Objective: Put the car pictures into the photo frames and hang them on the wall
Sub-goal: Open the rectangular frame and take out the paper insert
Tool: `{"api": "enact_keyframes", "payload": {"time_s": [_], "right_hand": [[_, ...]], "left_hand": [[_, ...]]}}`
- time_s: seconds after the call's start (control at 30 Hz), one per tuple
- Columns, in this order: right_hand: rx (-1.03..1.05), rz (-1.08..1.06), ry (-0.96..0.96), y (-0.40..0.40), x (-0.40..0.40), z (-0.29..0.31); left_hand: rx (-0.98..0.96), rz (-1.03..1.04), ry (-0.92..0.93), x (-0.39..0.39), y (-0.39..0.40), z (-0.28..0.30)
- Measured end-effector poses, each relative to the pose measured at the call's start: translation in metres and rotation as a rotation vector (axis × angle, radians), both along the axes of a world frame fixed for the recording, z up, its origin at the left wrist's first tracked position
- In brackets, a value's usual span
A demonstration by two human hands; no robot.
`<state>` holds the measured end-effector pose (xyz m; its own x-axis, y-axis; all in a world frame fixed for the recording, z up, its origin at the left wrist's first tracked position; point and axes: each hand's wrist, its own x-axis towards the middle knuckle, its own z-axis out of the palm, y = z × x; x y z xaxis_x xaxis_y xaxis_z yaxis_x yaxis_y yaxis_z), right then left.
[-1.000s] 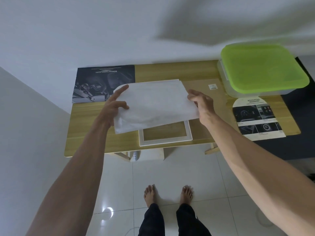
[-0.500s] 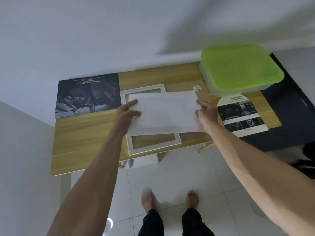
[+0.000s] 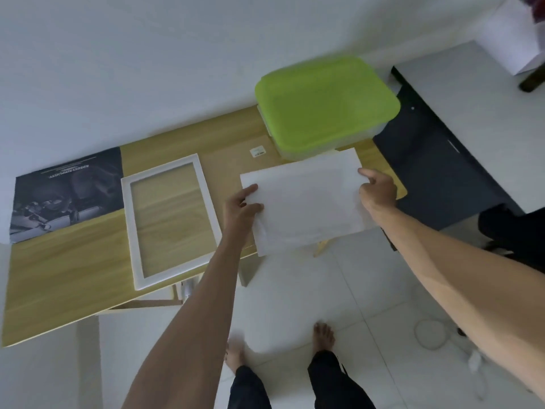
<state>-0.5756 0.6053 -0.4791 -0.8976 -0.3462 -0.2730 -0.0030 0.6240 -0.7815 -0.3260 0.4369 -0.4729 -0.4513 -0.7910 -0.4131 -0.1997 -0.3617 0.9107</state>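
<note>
A: Item one, white sheet [image 3: 306, 202]. Left hand [image 3: 240, 206] pinches its left edge, right hand [image 3: 379, 191] its right; held over the table's [image 3: 67, 270] right end, beside the empty frame [image 3: 168, 219].

B: Handling?

A: Keep it taut and level, and set it down clear of the frame opening, I'd judge.

B: Writing?

A: Dark car picture [image 3: 66, 196], far left: a white headline, upside down, too blurred to read. Small label [image 3: 257, 151] on brown board: illegible.
</note>
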Motion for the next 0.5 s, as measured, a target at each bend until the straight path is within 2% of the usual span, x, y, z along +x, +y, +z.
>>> {"api": "enact_keyframes", "payload": {"time_s": [0.23, 0.37, 0.5], "right_hand": [[0.019, -0.044, 0.002, 0.045, -0.086, -0.005], [-0.005, -0.008, -0.027, 0.047, -0.116, -0.014], [-0.010, 0.034, -0.040, 0.040, -0.137, -0.026]], "left_hand": [[-0.054, 0.055, -0.121, -0.098, 0.060, -0.021], [-0.129, 0.125, -0.214, -0.127, 0.067, -0.031], [-0.230, 0.110, -0.307, -0.144, 0.066, -0.036]]}}
